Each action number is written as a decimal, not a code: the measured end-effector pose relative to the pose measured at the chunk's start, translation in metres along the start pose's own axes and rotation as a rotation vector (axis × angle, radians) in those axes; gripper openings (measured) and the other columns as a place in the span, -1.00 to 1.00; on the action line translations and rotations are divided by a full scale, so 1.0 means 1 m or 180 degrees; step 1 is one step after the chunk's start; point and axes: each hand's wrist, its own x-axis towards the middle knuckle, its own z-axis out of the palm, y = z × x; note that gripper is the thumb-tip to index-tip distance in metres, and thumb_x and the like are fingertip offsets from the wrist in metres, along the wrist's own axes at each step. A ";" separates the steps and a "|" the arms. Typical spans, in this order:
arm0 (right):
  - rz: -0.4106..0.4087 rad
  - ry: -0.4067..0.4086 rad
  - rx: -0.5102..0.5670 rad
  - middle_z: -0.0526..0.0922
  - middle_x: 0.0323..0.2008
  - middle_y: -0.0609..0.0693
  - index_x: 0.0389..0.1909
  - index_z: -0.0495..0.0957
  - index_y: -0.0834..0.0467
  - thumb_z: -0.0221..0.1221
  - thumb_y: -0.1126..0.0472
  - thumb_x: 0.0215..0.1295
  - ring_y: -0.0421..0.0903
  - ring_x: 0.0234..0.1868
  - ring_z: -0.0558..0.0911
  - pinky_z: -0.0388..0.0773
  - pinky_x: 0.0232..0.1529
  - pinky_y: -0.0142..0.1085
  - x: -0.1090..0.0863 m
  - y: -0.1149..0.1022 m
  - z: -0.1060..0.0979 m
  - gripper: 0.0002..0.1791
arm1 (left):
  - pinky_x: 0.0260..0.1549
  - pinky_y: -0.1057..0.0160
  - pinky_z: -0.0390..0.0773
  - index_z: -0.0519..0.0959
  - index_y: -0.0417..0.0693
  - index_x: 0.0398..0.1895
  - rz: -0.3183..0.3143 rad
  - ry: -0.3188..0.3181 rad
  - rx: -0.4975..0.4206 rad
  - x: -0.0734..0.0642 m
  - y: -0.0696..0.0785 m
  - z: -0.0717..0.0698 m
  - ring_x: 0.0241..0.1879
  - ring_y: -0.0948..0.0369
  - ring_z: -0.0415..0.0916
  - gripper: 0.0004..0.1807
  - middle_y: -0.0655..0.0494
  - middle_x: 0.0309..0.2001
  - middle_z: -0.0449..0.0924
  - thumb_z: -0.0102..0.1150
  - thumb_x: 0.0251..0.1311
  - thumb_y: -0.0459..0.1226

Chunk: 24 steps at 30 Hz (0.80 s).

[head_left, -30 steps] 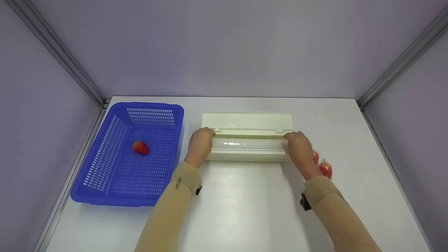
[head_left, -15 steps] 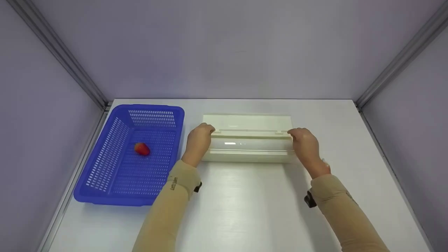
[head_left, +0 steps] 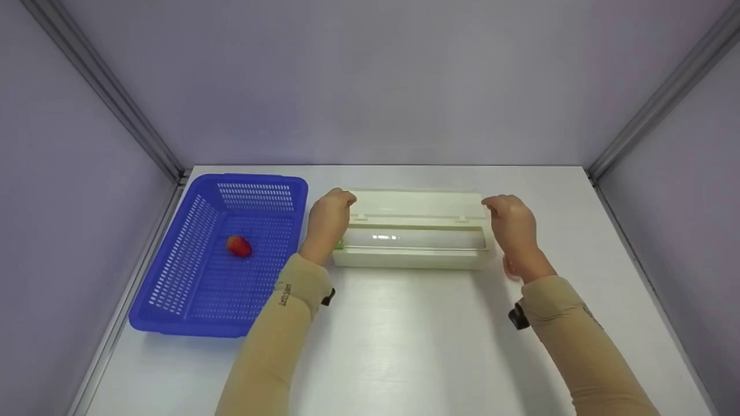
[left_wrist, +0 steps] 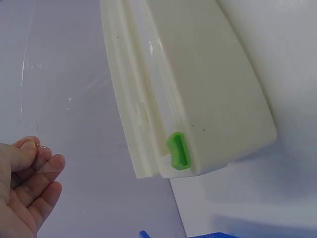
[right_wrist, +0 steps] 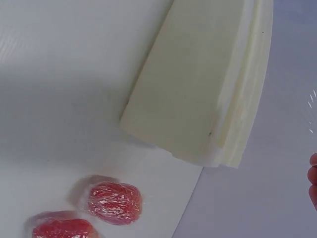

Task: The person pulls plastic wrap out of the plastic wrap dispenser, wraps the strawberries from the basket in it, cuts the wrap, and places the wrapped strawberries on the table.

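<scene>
A cream cling film dispenser (head_left: 410, 260) stands on the table, its lid (head_left: 419, 202) folded back and a film roll (head_left: 422, 238) inside. Above its left end my left hand (head_left: 328, 222) pinches a corner of clear cling film (left_wrist: 69, 104) between thumb and fingers. My right hand (head_left: 514, 225) is raised beyond the right end, thumb and fingers pinching the film's other side; only its fingertips (right_wrist: 313, 176) enter the right wrist view. A green slider (left_wrist: 178, 150) sits at the dispenser's left end. Both hands are apart from the box.
Left of the dispenser is a blue plastic basket (head_left: 139, 318) with one red, strawberry-like fruit (head_left: 239, 246) inside. Two film-wrapped red fruits (right_wrist: 115, 203) lie on the white table (head_left: 393, 346) beside the dispenser's right end. Grey walls (head_left: 381, 86) enclose the back and sides.
Both hands have risen up and away from the roll toward the back, the right also moving outward. Film is drawn out with them, and the green slider has come into view.
</scene>
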 end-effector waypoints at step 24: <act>-0.0219 0.0495 0.0150 0.67 -0.40 0.20 -0.37 0.63 0.29 0.07 0.50 0.17 0.13 -0.32 0.60 0.55 -0.23 -0.09 0.038 -0.010 -0.030 -0.83 | -0.17 0.22 0.60 0.66 -0.18 -0.28 0.0147 0.0364 -0.0087 0.025 0.017 -0.036 -0.18 0.07 0.63 -0.83 -0.03 -0.27 0.67 0.07 0.22 -0.34</act>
